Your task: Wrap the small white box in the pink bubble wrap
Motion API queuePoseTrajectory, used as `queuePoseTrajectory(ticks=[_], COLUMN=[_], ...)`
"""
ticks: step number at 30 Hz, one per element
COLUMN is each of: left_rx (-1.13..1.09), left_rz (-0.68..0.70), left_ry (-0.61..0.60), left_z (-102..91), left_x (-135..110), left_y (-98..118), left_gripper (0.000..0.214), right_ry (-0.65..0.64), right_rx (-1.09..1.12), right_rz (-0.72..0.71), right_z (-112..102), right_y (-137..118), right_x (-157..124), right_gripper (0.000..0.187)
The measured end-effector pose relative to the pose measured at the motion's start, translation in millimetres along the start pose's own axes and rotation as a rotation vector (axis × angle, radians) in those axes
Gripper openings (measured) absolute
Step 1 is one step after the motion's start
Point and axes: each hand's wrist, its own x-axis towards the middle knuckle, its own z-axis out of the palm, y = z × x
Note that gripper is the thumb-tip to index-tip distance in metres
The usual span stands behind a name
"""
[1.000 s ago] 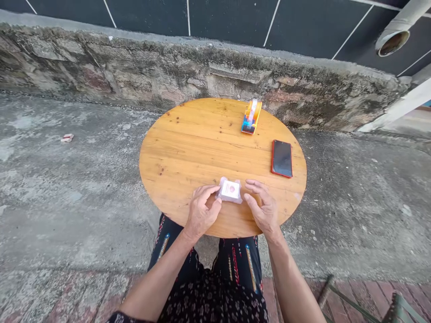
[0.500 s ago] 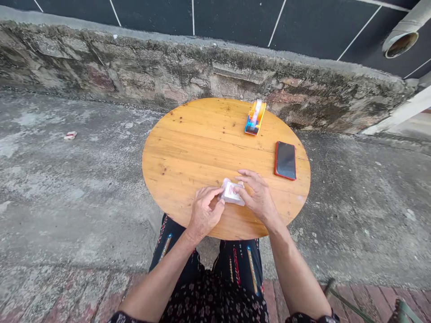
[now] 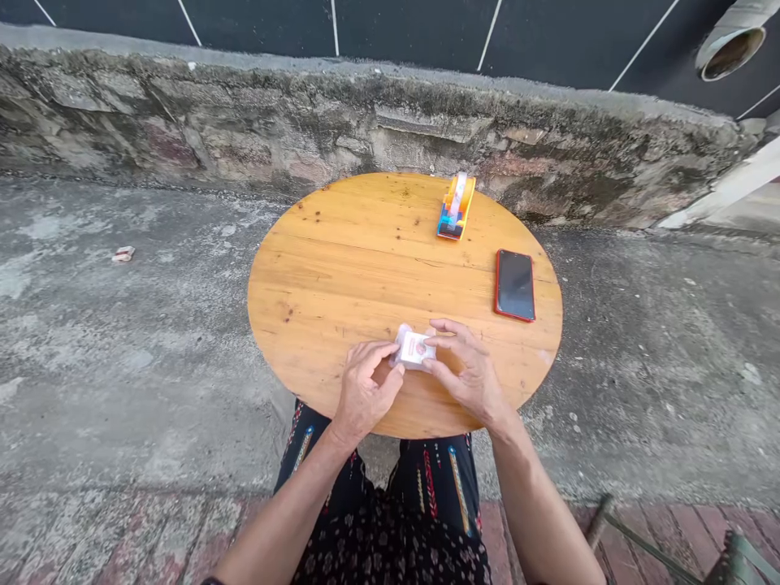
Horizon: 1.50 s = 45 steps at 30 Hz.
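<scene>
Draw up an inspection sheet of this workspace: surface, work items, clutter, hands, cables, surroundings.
Surface: round wooden tabletop, dark spots in the wood.
Job's things: small white pack in translucent wrapping, on the near half.
Clutter: tape dispenser near the far edge; phone with red edging, right side.
Left hand: fingers at the pack's left side; grip unclear.
Right hand: fingers at its right side; grip unclear.
Cables: nothing seen.
Surroundings: stone wall beyond, concrete ground, pipe upper right.

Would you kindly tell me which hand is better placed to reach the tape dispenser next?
Probably the right hand: it is nearer the tape dispenser, while the left hand lies farther off, at the left edge of the small wrapped packet.
</scene>
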Motion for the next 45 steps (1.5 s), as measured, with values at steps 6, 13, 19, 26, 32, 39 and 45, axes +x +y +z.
queuePoseTrajectory(ticks=[6,13,19,26,32,39,45], left_rx=[0.017,0.008,0.009,-0.001,-0.002,-0.004,-0.001], left_rz=[0.005,-0.006,-0.011,-0.020,-0.012,-0.018,-0.015], left_ry=[-0.001,0.009,0.012,0.001,-0.003,0.002,-0.010], left_z=[1.9,2.6,3.6,1.8,2.4,1.1,1.5], left_x=[1,1,-1,0,0,0,-1], left_y=[-1,-2,-2,0,-1,-1,-1], left_gripper=[0.021,0.020,0.021,0.022,0.019,0.018,0.019], right_ry=[-0.091,0.011,0.017,-0.084,-0.047,-0.019,-0.106], right_rx=[-0.104,-0.120,-0.027,-0.213,-0.331,-0.200,-0.224], right_rz=[-0.036,-0.048,-0.032,-0.147,-0.188,-0.077,-0.132], right_z=[-1,9,-7,-8,3,4,-6], right_y=[3,6,5,-3,-4,0,-6], right_x=[15,28,21,18,26,28,25], right_gripper=[0.013,0.007,0.007,0.010,0.014,0.014,0.011])
